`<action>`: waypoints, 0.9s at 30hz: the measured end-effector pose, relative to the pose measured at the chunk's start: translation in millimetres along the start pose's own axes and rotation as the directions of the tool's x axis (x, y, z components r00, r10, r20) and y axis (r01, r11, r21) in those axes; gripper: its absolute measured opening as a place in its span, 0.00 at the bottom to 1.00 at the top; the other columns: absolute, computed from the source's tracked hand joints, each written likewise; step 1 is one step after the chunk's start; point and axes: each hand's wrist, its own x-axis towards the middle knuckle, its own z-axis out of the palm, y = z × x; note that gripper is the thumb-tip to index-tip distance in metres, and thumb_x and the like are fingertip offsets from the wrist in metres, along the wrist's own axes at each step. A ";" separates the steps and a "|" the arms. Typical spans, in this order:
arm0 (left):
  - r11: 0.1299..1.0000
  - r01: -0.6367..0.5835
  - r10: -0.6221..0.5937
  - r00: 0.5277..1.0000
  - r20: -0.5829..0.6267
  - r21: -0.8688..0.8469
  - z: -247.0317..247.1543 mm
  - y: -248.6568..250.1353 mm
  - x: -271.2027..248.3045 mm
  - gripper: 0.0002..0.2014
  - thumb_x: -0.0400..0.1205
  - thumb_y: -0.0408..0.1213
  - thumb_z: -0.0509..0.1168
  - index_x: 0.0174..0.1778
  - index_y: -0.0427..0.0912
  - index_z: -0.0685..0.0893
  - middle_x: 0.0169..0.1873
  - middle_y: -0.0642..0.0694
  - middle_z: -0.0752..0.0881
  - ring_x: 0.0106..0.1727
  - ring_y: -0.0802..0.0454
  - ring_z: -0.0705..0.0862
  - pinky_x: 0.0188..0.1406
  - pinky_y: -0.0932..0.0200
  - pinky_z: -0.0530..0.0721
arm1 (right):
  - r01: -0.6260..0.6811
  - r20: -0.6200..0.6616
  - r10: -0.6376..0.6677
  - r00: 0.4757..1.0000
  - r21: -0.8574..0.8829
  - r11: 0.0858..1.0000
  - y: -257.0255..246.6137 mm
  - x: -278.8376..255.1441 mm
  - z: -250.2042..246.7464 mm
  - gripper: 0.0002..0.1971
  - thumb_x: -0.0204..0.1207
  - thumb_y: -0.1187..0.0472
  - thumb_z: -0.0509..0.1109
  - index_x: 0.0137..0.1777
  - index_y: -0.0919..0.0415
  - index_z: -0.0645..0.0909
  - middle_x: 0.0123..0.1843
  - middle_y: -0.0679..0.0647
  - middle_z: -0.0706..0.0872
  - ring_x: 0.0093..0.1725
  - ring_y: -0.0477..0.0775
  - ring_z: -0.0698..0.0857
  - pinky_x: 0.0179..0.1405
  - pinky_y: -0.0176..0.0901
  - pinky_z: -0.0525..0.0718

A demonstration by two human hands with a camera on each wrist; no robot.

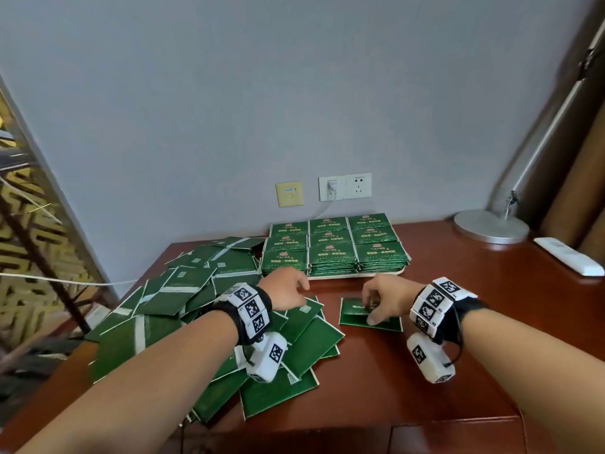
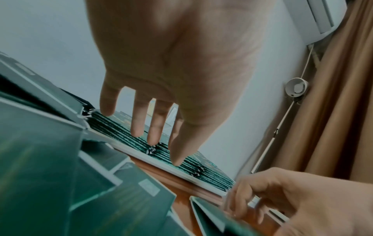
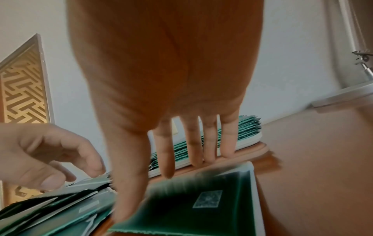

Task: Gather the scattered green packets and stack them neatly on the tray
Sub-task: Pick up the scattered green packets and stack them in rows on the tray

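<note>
A loose heap of green packets (image 1: 183, 309) covers the left half of the table. At the back middle a white tray (image 1: 343, 276) holds neat stacks of packets (image 1: 330, 247) in rows. My left hand (image 1: 288, 290) hovers over the heap's right edge, just before the tray; in the left wrist view its fingers (image 2: 137, 127) hang straight and hold nothing. My right hand (image 1: 376, 309) reaches down on a single packet (image 1: 353, 314) lying apart on the wood. In the right wrist view this packet (image 3: 206, 199) sits between the thumb (image 3: 125, 199) and the fingertips at its far edge.
A round metal lamp base (image 1: 491, 226) and a white remote (image 1: 569, 256) stand at the back right. Wall sockets (image 1: 345, 186) with a plugged cable sit above the tray. Bare brown table top (image 1: 425, 371) lies in front of my right hand.
</note>
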 end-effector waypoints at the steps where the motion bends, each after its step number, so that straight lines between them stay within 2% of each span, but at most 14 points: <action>1: 1.000 0.017 -0.017 1.000 0.004 0.009 1.3 -1.6 -0.8 0.17 0.76 0.40 0.73 0.61 0.50 0.85 0.65 0.50 0.84 0.63 0.51 0.83 0.67 0.54 0.80 | -0.002 0.031 0.002 1.000 0.010 1.000 0.3 0.3 1.7 0.20 0.65 0.49 0.82 0.55 0.53 0.84 0.50 0.48 0.83 0.50 0.50 0.82 0.42 0.38 0.78; 2: 0.999 0.030 -0.030 1.000 0.009 0.019 2.9 -3.1 -1.2 0.18 0.75 0.42 0.74 0.61 0.52 0.85 0.64 0.51 0.84 0.62 0.51 0.84 0.66 0.52 0.81 | -0.008 0.040 0.007 0.999 0.018 1.000 0.1 1.1 3.1 0.22 0.65 0.46 0.82 0.57 0.53 0.84 0.54 0.49 0.84 0.54 0.51 0.83 0.48 0.39 0.79; 4: 0.998 0.050 -0.050 0.998 0.024 0.041 7.2 -3.9 -1.3 0.20 0.74 0.45 0.75 0.62 0.54 0.84 0.64 0.53 0.84 0.62 0.52 0.83 0.66 0.50 0.81 | -0.029 0.021 0.029 0.999 0.012 0.999 -0.2 2.1 4.1 0.25 0.68 0.46 0.80 0.63 0.54 0.81 0.62 0.51 0.84 0.60 0.53 0.82 0.59 0.43 0.80; 7: 0.994 0.052 -0.055 0.998 0.029 0.096 14.9 -1.4 1.1 0.22 0.74 0.48 0.75 0.64 0.55 0.83 0.65 0.54 0.84 0.64 0.51 0.82 0.67 0.50 0.79 | -0.084 0.018 0.085 0.996 -0.039 0.996 -0.6 5.4 4.5 0.29 0.70 0.51 0.79 0.71 0.56 0.76 0.67 0.52 0.81 0.65 0.54 0.81 0.65 0.45 0.80; 14: 0.987 0.051 -0.062 0.996 0.069 0.155 26.6 4.9 12.6 0.32 0.70 0.56 0.77 0.71 0.55 0.79 0.72 0.51 0.77 0.72 0.46 0.75 0.72 0.43 0.75 | -0.101 0.075 0.109 0.991 -0.108 0.989 0.2 11.4 1.0 0.33 0.69 0.54 0.80 0.74 0.56 0.74 0.69 0.53 0.81 0.65 0.56 0.81 0.64 0.46 0.80; 17: 0.986 0.055 -0.070 0.993 0.093 0.158 29.0 5.9 17.8 0.36 0.69 0.58 0.77 0.73 0.52 0.78 0.70 0.49 0.77 0.69 0.46 0.77 0.70 0.45 0.78 | -0.091 0.082 0.103 0.991 -0.138 0.986 1.9 15.4 1.1 0.35 0.67 0.53 0.81 0.74 0.56 0.74 0.68 0.52 0.81 0.65 0.56 0.81 0.63 0.46 0.81; 20: 0.984 0.054 -0.075 0.990 0.123 0.171 29.4 7.5 20.9 0.37 0.68 0.58 0.77 0.73 0.51 0.78 0.70 0.49 0.78 0.69 0.45 0.77 0.69 0.46 0.78 | -0.075 0.087 0.090 0.992 -0.166 0.983 2.3 19.1 0.6 0.33 0.66 0.52 0.82 0.71 0.56 0.76 0.65 0.52 0.83 0.62 0.56 0.82 0.57 0.43 0.80; 23: 0.980 0.057 -0.085 0.986 0.141 0.190 29.8 9.7 22.8 0.35 0.69 0.56 0.76 0.73 0.52 0.77 0.70 0.49 0.78 0.69 0.45 0.77 0.68 0.46 0.79 | -0.065 0.100 0.087 0.991 -0.209 0.976 0.8 21.1 -0.1 0.32 0.65 0.52 0.82 0.70 0.55 0.77 0.64 0.52 0.84 0.61 0.56 0.83 0.58 0.46 0.82; 27: 0.976 0.057 -0.088 0.986 0.139 0.211 29.1 13.8 23.0 0.32 0.71 0.47 0.72 0.74 0.51 0.77 0.68 0.49 0.76 0.66 0.46 0.78 0.64 0.49 0.81 | -0.050 0.120 0.082 0.989 -0.247 0.968 -0.7 23.4 -1.5 0.34 0.65 0.50 0.82 0.70 0.56 0.77 0.63 0.53 0.84 0.61 0.57 0.83 0.59 0.50 0.83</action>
